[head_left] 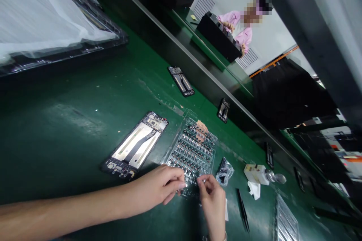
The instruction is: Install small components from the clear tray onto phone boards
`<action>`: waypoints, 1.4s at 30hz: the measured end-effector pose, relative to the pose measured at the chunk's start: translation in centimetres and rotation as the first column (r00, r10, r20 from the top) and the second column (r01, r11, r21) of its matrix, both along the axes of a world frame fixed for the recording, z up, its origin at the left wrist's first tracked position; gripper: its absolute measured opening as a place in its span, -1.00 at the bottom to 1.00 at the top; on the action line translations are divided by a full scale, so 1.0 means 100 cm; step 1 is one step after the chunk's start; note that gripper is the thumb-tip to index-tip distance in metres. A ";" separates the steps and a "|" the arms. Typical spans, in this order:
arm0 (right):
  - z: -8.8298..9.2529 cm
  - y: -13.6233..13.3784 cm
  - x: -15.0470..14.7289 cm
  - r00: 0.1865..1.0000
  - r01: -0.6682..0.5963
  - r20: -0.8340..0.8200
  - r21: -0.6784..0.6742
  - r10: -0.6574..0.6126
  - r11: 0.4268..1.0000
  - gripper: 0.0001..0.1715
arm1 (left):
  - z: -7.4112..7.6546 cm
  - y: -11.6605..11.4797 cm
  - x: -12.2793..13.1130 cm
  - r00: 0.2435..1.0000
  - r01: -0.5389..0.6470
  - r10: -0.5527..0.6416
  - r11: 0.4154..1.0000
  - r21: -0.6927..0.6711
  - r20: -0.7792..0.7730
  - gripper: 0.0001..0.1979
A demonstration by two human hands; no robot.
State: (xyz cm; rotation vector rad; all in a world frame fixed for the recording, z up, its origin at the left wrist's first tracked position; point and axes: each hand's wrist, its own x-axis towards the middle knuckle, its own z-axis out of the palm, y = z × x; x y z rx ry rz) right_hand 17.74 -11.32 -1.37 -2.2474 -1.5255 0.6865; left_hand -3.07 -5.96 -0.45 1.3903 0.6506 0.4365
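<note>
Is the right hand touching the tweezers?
Apart: the head view shows bare green bench between the right hand and the tweezers.

Bare left forearm (pixel 93 209), bare fingers (pixel 177 185); band (pixel 225 237) on right wrist (pixel 217 229), mostly cut off.

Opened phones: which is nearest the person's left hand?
The phone just left of the clear tray in the picture; the others lie farther off, along the grey rail.

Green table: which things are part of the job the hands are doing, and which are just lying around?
Part of the job, it seems:
tray of small parts, with the left hand and right hand at its near end
opened phone beside it, probably

Just lying around for now, I think:
black tweezers, not held
white bottle
crumpled plastic bag
</note>
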 end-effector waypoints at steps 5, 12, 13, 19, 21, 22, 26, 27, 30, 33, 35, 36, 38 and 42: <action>0.007 -0.005 -0.013 0.961 -0.008 0.275 0.105 -0.021 0.994 -0.77 | 0.003 -0.002 -0.002 0.998 -0.014 0.015 1.000 0.020 -0.054 -0.71; 0.011 -0.027 -0.060 0.989 -0.135 0.007 0.477 0.150 0.869 -0.85 | 0.005 -0.004 -0.003 0.995 -0.043 0.049 0.996 0.072 -0.085 -0.75; 0.011 -0.027 -0.066 0.985 -0.164 0.030 0.507 0.173 0.846 -0.86 | 0.005 -0.004 -0.003 0.996 -0.043 0.049 0.997 0.071 -0.081 -0.76; 0.010 -0.024 -0.073 0.969 -0.243 0.085 0.518 0.234 0.820 -0.89 | -0.001 -0.005 -0.002 0.997 -0.059 0.062 0.996 0.070 -0.038 -0.77; 0.008 -0.025 -0.073 0.971 -0.232 0.077 0.524 0.226 0.819 -0.85 | -0.004 -0.006 -0.001 0.998 -0.055 0.055 0.997 0.053 -0.010 -0.76; 0.007 -0.025 -0.074 0.973 -0.225 0.072 0.533 0.221 0.816 -0.83 | -0.006 -0.007 -0.001 0.999 -0.054 0.054 0.997 0.049 0.001 -0.75; 0.005 -0.026 -0.077 0.963 -0.266 0.106 0.545 0.249 0.795 -0.77 | -0.011 -0.007 0.000 0.996 -0.090 0.089 0.993 0.078 0.014 -0.72; 0.005 -0.027 -0.075 0.957 -0.287 0.122 0.540 0.264 0.792 -0.75 | -0.012 -0.007 0.000 0.995 -0.100 0.100 0.992 0.082 0.012 -0.72; 0.005 -0.034 -0.052 0.963 -0.269 0.171 0.548 0.208 0.792 -0.75 | -0.009 -0.005 -0.002 0.991 -0.135 0.135 0.989 0.054 -0.007 -0.71; 0.002 -0.042 -0.008 0.962 -0.063 0.249 0.597 -0.110 0.800 -0.85 | -0.005 -0.005 -0.004 0.992 -0.128 0.128 0.992 -0.006 -0.009 -0.68; -0.001 -0.045 0.021 0.901 0.043 0.325 0.593 -0.288 0.804 -0.83 | -0.004 -0.005 -0.004 0.995 -0.100 0.100 0.994 -0.035 0.004 -0.68; -0.003 -0.045 0.033 0.866 0.040 0.389 0.573 -0.315 0.819 -0.80 | -0.004 -0.006 -0.004 0.996 -0.087 0.088 0.995 -0.043 0.013 -0.69; -0.008 -0.041 0.050 0.799 -0.046 0.536 0.508 -0.273 0.860 -0.77 | -0.004 -0.005 -0.004 0.997 -0.069 0.070 0.996 -0.051 0.021 -0.70; -0.018 -0.029 0.063 0.713 -0.185 0.683 0.398 -0.156 0.899 -0.71 | -0.005 -0.004 -0.002 0.998 -0.058 0.058 0.997 -0.054 0.007 -0.73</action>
